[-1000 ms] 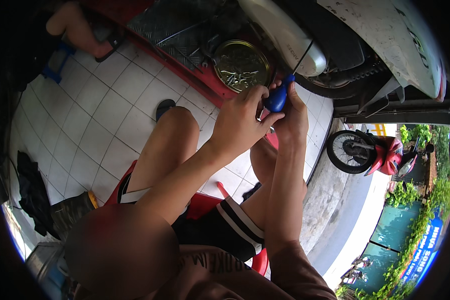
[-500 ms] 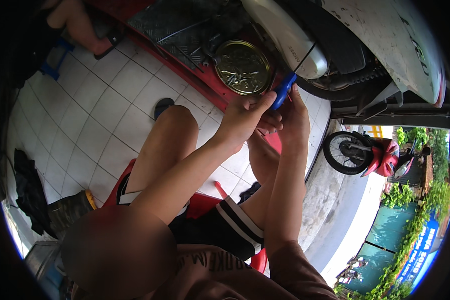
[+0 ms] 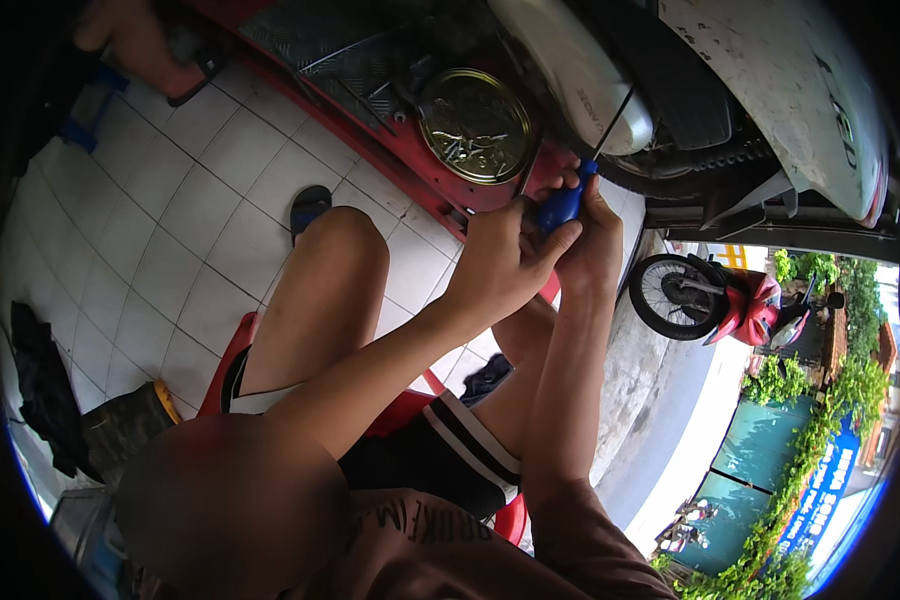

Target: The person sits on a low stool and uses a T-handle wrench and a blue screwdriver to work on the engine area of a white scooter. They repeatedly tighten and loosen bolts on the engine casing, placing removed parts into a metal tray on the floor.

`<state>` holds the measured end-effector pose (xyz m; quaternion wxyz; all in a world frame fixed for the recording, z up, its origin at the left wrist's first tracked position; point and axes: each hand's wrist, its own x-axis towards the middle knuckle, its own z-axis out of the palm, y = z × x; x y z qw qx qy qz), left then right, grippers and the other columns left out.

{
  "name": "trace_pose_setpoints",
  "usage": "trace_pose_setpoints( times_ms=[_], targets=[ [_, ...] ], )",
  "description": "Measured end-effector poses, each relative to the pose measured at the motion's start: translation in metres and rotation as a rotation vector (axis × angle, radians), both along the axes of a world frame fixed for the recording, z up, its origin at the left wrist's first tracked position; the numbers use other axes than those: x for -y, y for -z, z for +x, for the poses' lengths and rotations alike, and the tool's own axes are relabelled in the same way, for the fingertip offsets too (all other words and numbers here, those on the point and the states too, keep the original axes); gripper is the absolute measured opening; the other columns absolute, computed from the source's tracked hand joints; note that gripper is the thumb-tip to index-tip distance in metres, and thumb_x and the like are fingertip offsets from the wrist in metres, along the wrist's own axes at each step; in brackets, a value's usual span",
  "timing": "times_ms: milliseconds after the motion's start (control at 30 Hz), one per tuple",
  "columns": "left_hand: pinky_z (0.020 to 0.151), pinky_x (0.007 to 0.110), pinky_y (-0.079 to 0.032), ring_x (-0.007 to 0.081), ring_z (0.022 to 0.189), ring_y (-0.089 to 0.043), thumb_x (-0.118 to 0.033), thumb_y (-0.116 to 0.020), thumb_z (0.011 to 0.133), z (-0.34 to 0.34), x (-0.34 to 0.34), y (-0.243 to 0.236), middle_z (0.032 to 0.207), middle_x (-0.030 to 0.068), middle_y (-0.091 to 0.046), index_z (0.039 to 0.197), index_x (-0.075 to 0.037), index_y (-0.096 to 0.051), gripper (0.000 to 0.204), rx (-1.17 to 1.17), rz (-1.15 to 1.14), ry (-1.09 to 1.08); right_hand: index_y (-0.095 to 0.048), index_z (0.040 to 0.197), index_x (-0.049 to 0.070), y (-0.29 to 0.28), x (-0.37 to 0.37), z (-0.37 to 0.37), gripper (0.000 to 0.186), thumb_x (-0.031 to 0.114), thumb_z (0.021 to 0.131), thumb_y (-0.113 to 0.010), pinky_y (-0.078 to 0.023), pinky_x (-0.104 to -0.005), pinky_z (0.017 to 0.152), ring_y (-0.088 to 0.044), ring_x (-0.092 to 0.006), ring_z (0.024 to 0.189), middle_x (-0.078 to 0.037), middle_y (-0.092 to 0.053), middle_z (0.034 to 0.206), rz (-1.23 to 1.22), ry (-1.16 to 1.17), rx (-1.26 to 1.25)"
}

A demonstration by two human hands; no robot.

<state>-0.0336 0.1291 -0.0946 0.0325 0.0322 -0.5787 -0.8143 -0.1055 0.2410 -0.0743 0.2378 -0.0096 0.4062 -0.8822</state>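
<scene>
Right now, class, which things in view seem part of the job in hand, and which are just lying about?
Likely in the job:
blue-handled screwdriver, in the right hand, left hand at its handle
perhaps the round tray of small metal parts
perhaps the white motorbike

Apparently not in use:
rumpled black cloth
red motorbike outside

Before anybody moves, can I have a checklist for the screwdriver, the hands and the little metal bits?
1. Blue-handled screwdriver held by right hand: ok.
2. Left hand gripping too: cannot tell, fingers partly hidden.
3. Screwdriver tip clear of silver exhaust cover: cannot tell, they overlap in view.
4. Small metal parts inside round tray: ok.
5. Tray on red platform: ok.
</scene>
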Motion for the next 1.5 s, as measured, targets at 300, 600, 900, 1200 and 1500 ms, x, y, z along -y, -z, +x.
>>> trace_pose_setpoints(
  times_ms=[300, 600, 900, 1200, 1500],
  targets=[
    [0.057, 0.030, -0.051, 0.0205, 0.064, -0.062, -0.049, -0.031, 0.101, -0.005, 0.016, 0.006, 0.082, 0.0154, -0.065, 0.106, 0.003, -0.056, 0.059, 0.256, 1.099, 0.788, -0.044, 0.120, 0.004, 0.003, 0.003, 0.000, 0.030, 0.024, 0.098, -0.047, -0.041, -0.0322, 0.087, -0.053, -0.0167, 0.096, -0.003, -0.054, 0.094, -0.296, -0.135, -0.009],
    [0.045, 0.024, -0.045, 0.0152, 0.050, -0.058, -0.048, -0.059, 0.090, -0.008, 0.008, -0.001, 0.070, 0.0101, -0.064, 0.086, 0.003, -0.061, 0.052, 0.241, 0.912, 0.378, -0.051, 0.112, 0.004, -0.002, -0.020, -0.011, 0.035, 0.036, 0.100, -0.042, -0.049, -0.0318, 0.078, -0.056, -0.0184, 0.086, -0.008, -0.057, 0.092, 0.104, -0.236, -0.030],
    [0.048, 0.034, -0.049, 0.0242, 0.052, -0.063, -0.017, -0.077, 0.072, -0.002, 0.010, 0.004, 0.067, 0.0120, -0.063, 0.089, 0.002, -0.062, 0.030, -0.304, -0.869, -0.311, -0.058, 0.098, 0.001, 0.006, 0.005, 0.002, 0.033, 0.034, 0.096, -0.054, -0.047, -0.0259, 0.064, -0.058, -0.0131, 0.070, -0.006, -0.061, 0.081, 0.450, 0.269, -0.152],
    [0.045, 0.029, -0.047, 0.0182, 0.049, -0.061, -0.036, -0.057, 0.093, 0.001, -0.008, -0.002, 0.063, 0.0081, -0.062, 0.088, 0.002, -0.061, 0.038, -0.025, 0.163, 0.235, -0.048, 0.110, 0.003, -0.009, -0.007, -0.005, 0.026, 0.026, 0.098, -0.047, -0.040, -0.0306, 0.079, -0.049, -0.0161, 0.081, -0.003, -0.054, 0.087, -0.002, 0.047, -0.067],
    [0.048, 0.026, -0.044, 0.0182, 0.061, -0.062, -0.057, -0.031, 0.098, -0.006, -0.020, -0.004, 0.088, 0.0094, -0.064, 0.109, -0.010, -0.052, 0.052, 0.119, 1.251, 0.730, -0.050, 0.108, 0.006, -0.006, -0.002, -0.002, 0.026, 0.030, 0.098, -0.050, -0.039, -0.0286, 0.077, -0.049, -0.0137, 0.080, -0.001, -0.053, 0.084, -0.251, 0.026, -0.044]
  ],
)
